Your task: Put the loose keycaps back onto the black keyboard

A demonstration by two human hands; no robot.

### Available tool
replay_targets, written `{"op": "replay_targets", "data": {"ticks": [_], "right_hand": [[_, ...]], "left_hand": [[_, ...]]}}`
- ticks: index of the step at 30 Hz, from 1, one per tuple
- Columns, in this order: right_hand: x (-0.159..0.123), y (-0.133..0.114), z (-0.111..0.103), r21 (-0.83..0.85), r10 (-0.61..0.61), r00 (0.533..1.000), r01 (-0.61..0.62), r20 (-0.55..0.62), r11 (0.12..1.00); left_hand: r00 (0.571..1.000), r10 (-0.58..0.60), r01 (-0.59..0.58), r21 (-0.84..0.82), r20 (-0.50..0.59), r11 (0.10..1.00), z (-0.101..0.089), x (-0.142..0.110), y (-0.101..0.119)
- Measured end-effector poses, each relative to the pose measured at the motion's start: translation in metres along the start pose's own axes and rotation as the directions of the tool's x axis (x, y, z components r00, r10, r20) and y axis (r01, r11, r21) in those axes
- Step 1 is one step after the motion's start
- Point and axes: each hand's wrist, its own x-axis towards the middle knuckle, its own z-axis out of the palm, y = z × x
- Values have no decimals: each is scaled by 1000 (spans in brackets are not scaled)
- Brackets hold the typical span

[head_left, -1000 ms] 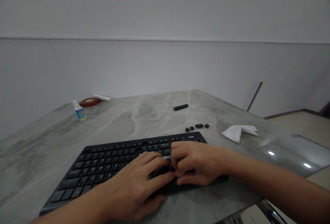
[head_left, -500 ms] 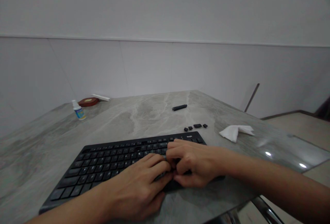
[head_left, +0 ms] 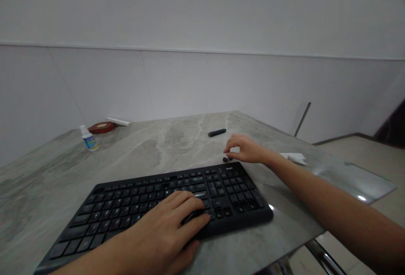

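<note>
A black keyboard [head_left: 218, 224] lies on the grey marbled table, with several keycaps off, as bare sockets show at its lower right and upper middle. My left hand [head_left: 171, 224] rests on its front middle, fingers spread over the keys and thumb beyond the front edge. Past the keyboard's far right corner, my right hand [head_left: 242, 147] is down at the table, thumb and fingers pinched at a small dark keycap [head_left: 230, 158], partly hidden by the fingertips. Another loose keycap [head_left: 225, 159] sits just left of it. The right hand covers the rest of that row.
A short black stick-like piece [head_left: 217, 132] lies farther back. White tissue [head_left: 294, 157] is behind my right forearm. At the far left stand a small spray bottle [head_left: 90, 140], a reddish-brown case [head_left: 101, 128] and a white strip [head_left: 118, 121]. The table's edge [head_left: 294, 252] runs along the front right.
My right hand has left the keyboard beside the left hand and moved forward to the loose keycaps. The left hand stays on the keyboard, its fingers a little more stretched. The view has shifted slightly.
</note>
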Motion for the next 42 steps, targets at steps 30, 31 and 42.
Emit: {"op": "replay_targets", "data": {"ticks": [30,31,42], "right_hand": [[5,8,25,-14,39,984,-37,173,999],[5,7,24,-16,42,985,-40,170,999],[10,6,31,55,101,989,-108,110,993]], "left_hand": [[1000,1,-1,-1,14,1000,0,0,-2],[1000,0,0,-1,16,1000,0,0,-2],[1000,12,-12,-7,-7,1000,-3,0,0]]}}
